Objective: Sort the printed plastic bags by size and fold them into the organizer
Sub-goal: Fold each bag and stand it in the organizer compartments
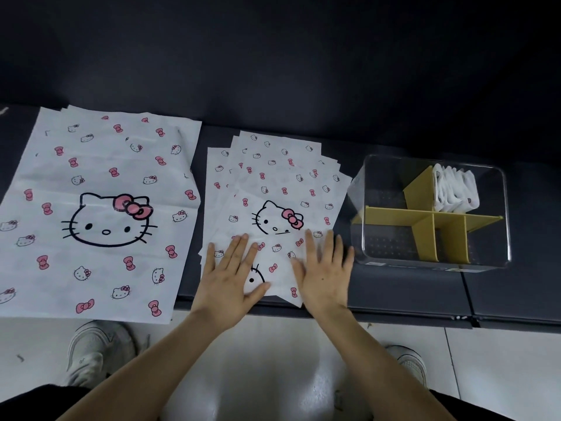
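White plastic printed with pink bows and cat faces covers most of the dark table (394, 290) in front of us. At 9 o'clock lies the stack of large bags (100, 208), spread flat, its near edge hanging slightly past the table's rim. Straight ahead at 12 o'clock sits the stack of small bags (273, 183), fanned loosely so that several corners show at its far end.

Our hands are both on the near end of that smaller stack. The left hand (227, 275) lies flat with fingers straight and spread, thumb out toward 3 o'clock, pressing the top sheet. The right hand (324, 268) is flat beside it, fingers straight and pointing to 12 o'clock, gripping nothing. Between the two hands part of a second cat face shows.

At 3 o'clock, just beside the small stack, stands the clear organizer (388, 247) with yellow dividers (403, 212). Its compartment toward 1 o'clock holds folded bags (455, 189) standing on edge; we cannot make out how many.

Below the table, at 6 o'clock, are pale floor tiles (273, 360) and two light shoes (94, 350).
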A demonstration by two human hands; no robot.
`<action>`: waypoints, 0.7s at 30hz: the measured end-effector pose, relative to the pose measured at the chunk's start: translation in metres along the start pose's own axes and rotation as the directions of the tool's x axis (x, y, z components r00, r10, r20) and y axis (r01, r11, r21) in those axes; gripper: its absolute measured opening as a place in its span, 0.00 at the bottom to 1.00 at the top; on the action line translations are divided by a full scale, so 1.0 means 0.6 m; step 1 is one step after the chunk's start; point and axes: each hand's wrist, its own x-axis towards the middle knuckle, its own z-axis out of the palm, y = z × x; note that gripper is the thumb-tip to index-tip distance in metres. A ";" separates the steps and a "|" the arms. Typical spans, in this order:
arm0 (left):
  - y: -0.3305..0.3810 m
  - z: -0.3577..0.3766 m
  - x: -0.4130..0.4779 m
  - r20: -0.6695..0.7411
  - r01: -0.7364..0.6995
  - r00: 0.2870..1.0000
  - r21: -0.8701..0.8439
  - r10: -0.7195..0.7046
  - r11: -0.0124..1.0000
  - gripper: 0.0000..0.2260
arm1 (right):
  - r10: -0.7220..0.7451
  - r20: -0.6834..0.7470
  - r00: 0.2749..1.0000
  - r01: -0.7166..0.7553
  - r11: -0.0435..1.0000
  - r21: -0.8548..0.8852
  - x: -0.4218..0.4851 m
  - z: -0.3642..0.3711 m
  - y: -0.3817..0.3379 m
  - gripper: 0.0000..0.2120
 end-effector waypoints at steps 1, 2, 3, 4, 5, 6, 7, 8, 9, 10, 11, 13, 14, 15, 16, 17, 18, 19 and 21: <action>-0.001 0.001 0.001 0.000 0.001 1.000 -0.004 -0.001 1.000 0.33 | -0.014 -0.009 1.000 0.014 1.000 -0.005 0.006 -0.008 0.003 0.26; -0.001 0.001 0.001 0.003 -0.001 1.000 -0.006 0.001 1.000 0.33 | -0.046 -0.030 0.999 0.046 0.999 0.017 0.015 -0.013 0.001 0.25; -0.002 0.001 0.002 0.004 -0.009 1.000 -0.002 0.009 1.000 0.33 | -0.092 -0.057 0.994 0.095 0.994 0.059 0.029 -0.020 -0.004 0.24; -0.003 0.001 0.003 0.001 -0.021 1.000 0.007 0.021 1.000 0.33 | -0.153 -0.091 0.984 0.162 0.981 0.107 0.043 -0.028 -0.012 0.22; -0.005 0.001 0.003 -0.004 -0.037 0.999 0.015 0.037 0.999 0.34 | -0.218 -0.080 0.973 0.227 0.964 0.136 0.056 -0.038 -0.021 0.20; -0.007 0.001 0.004 -0.004 -0.051 0.999 0.017 0.051 0.999 0.34 | -0.276 -0.032 0.961 0.277 0.951 0.138 0.069 -0.045 -0.026 0.20; -0.009 0.000 0.003 0.000 -0.062 0.998 0.016 0.062 0.998 0.34 | -0.305 0.047 0.951 0.296 0.945 0.142 0.080 -0.052 -0.026 0.21; -0.012 -0.001 0.004 0.003 -0.072 0.997 0.016 0.072 0.997 0.34 | -0.301 0.110 0.947 0.283 0.946 0.158 0.090 -0.057 -0.021 0.21; -0.016 -0.002 0.006 0.000 -0.088 0.996 0.022 0.088 0.996 0.33 | -0.273 0.173 0.946 0.243 0.953 0.179 0.096 -0.063 -0.015 0.20; -0.021 -0.003 0.008 0.000 -0.113 0.994 0.030 0.113 0.993 0.33 | -0.243 0.224 0.944 0.198 0.958 0.206 0.099 -0.070 -0.009 0.20; -0.027 -0.005 0.011 0.002 -0.143 0.990 0.041 0.143 0.989 0.33 | -0.223 0.263 0.939 0.165 0.961 0.223 0.103 -0.075 -0.003 0.18; -0.039 -0.009 0.018 0.001 -0.201 0.979 0.060 0.202 0.978 0.33 | -0.223 0.318 0.921 0.162 0.965 0.207 0.105 -0.083 0.003 0.16; -0.045 -0.012 0.022 -0.004 -0.226 0.974 0.059 0.227 0.972 0.33 | -0.234 0.332 0.914 0.174 0.964 0.201 0.105 -0.085 0.004 0.16; -0.052 -0.014 0.026 -0.017 -0.249 0.968 0.056 0.250 0.967 0.33 | -0.243 0.337 0.910 0.180 0.962 0.207 0.103 -0.086 0.003 0.16; -0.057 -0.018 0.030 -0.032 -0.272 0.961 0.054 0.274 0.961 0.33 | -0.244 0.342 0.908 0.172 0.959 0.227 0.100 -0.088 0.002 0.15; -0.061 -0.023 0.035 -0.056 -0.292 0.954 0.058 0.295 0.955 0.32 | -0.235 0.348 0.907 0.146 0.953 0.264 0.095 -0.090 0.001 0.15; -0.062 -0.029 0.039 -0.080 -0.308 0.947 0.060 0.312 0.949 0.31 | -0.209 0.357 0.911 0.093 0.944 0.317 0.088 -0.090 0.001 0.15; -0.059 -0.035 0.041 -0.114 -0.322 0.938 0.053 0.327 0.945 0.29 | -0.169 0.364 0.916 0.013 0.919 0.393 0.079 -0.091 0.001 0.13; -0.043 -0.046 0.033 -0.241 -0.358 0.910 -0.039 0.339 0.933 0.21 | -0.053 0.427 0.903 -0.251 0.742 0.622 0.055 -0.093 0.003 0.08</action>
